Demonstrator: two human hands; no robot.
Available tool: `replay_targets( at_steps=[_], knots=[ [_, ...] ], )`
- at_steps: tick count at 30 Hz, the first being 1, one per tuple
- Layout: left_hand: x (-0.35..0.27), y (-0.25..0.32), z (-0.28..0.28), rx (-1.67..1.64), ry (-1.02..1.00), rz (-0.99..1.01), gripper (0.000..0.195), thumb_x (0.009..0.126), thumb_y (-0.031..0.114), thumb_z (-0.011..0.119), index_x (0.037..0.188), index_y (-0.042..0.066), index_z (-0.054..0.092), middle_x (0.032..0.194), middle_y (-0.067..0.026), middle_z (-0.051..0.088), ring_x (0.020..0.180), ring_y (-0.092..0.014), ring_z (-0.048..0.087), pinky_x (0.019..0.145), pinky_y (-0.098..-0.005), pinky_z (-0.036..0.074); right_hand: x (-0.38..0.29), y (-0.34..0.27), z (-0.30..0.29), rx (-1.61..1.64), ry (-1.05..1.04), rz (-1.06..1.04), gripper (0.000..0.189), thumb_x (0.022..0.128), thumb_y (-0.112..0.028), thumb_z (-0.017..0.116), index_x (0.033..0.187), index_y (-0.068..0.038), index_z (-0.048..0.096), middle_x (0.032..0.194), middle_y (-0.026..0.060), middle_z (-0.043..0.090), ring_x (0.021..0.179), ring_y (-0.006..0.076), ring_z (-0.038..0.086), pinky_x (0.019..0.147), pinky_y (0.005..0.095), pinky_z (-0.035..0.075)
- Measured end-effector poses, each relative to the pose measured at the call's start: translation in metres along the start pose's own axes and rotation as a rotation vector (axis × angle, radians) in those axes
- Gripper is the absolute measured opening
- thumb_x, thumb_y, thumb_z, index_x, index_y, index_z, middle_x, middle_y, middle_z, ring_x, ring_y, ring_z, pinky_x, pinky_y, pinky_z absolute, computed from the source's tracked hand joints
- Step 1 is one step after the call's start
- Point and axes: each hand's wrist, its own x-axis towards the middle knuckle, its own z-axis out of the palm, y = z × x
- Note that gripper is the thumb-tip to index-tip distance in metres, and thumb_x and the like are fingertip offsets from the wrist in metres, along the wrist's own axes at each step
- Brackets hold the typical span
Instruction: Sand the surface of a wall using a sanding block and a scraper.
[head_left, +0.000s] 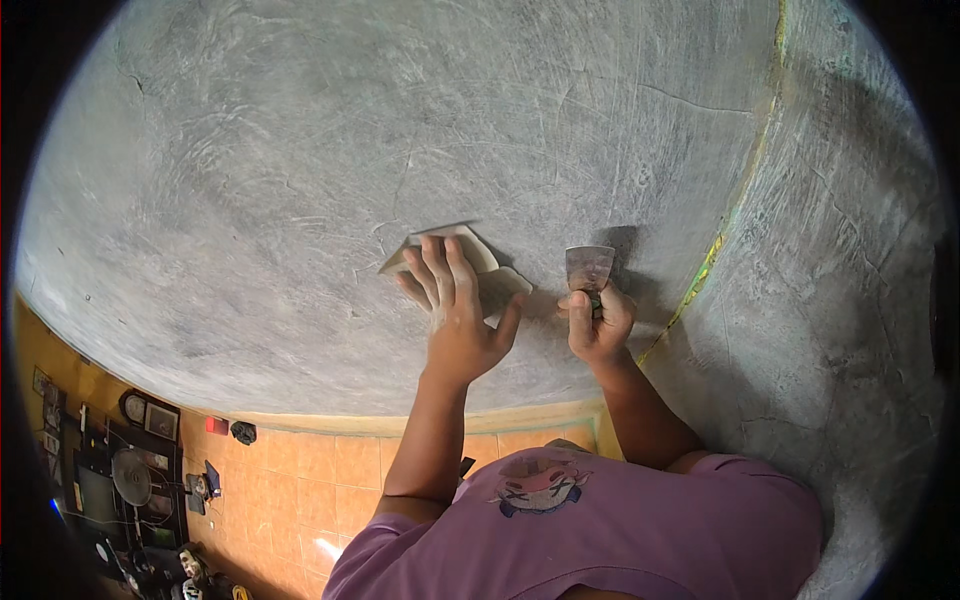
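My left hand (454, 315) lies with spread fingers on a creased, pale sheet of sandpaper (476, 251), holding it flat against a grey plastered wall (300, 172). Part of the sheet is hidden under the fingers, and one flap sticks out near the thumb. To the right, my right hand (596, 322) grips a putty knife (589, 266) by its handle, most of which the fingers cover. Its broad metal blade points up, and its shadow falls on the wall behind. Whether the blade touches the wall, I cannot tell.
A wall corner with a yellow-green line (705, 266) runs down on the right, meeting a second grey wall (817, 300). Fine cracks cross both walls. Below is an orange tiled floor (300, 480). A standing fan (133, 477), cabinet and a wall clock (134, 409) are at lower left.
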Motion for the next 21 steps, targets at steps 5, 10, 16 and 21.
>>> replay_targets(
  at_steps=[5, 10, 16, 21],
  knots=[
    [0.016, 0.001, -0.007, -0.006, 0.084, 0.043, 0.097, 0.079, 0.034, 0.067, 0.143, -0.007, 0.008, 0.147, -0.036, -0.001, 0.134, -0.055, -0.011, 0.1, -0.0679, -0.009, 0.0, -0.001, -0.001, 0.029, 0.003, 0.029, 0.023, 0.089, -0.022, 0.059, 0.079, -0.002, 0.059, 0.058, 0.0039, 0.059, 0.05, 0.0112, 0.057, 0.047, 0.0253, 0.044],
    [-0.003, -0.001, 0.001, 0.032, -0.014, -0.005, 0.105, 0.078, 0.035, 0.07, 0.145, -0.004, -0.001, 0.148, -0.0331, -0.01, 0.136, -0.05, -0.016, 0.103, -0.0639, -0.01, 0.0, -0.001, 0.002, 0.033, -0.001, 0.019, 0.023, 0.09, -0.022, 0.058, 0.079, -0.002, 0.058, 0.058, 0.0036, 0.059, 0.05, 0.0107, 0.057, 0.047, 0.0245, 0.043],
    [0.018, -0.001, -0.009, 0.009, 0.081, 0.047, 0.098, 0.078, 0.034, 0.069, 0.142, -0.007, 0.008, 0.146, -0.0367, 0.0, 0.134, -0.056, -0.01, 0.099, -0.0691, -0.008, 0.001, -0.002, 0.0, 0.046, 0.01, 0.027, 0.024, 0.089, -0.022, 0.059, 0.078, -0.001, 0.058, 0.057, 0.0041, 0.059, 0.049, 0.0119, 0.058, 0.046, 0.0249, 0.044],
    [0.003, -0.001, -0.002, 0.008, 0.039, 0.026, 0.101, 0.077, 0.034, 0.07, 0.144, -0.005, 0.004, 0.147, -0.0354, -0.005, 0.134, -0.054, -0.013, 0.101, -0.0666, -0.009, -0.001, 0.001, 0.001, 0.019, 0.008, 0.015, 0.024, 0.09, -0.022, 0.058, 0.077, -0.002, 0.058, 0.057, 0.0041, 0.059, 0.049, 0.0122, 0.058, 0.046, 0.0252, 0.044]
  ],
)
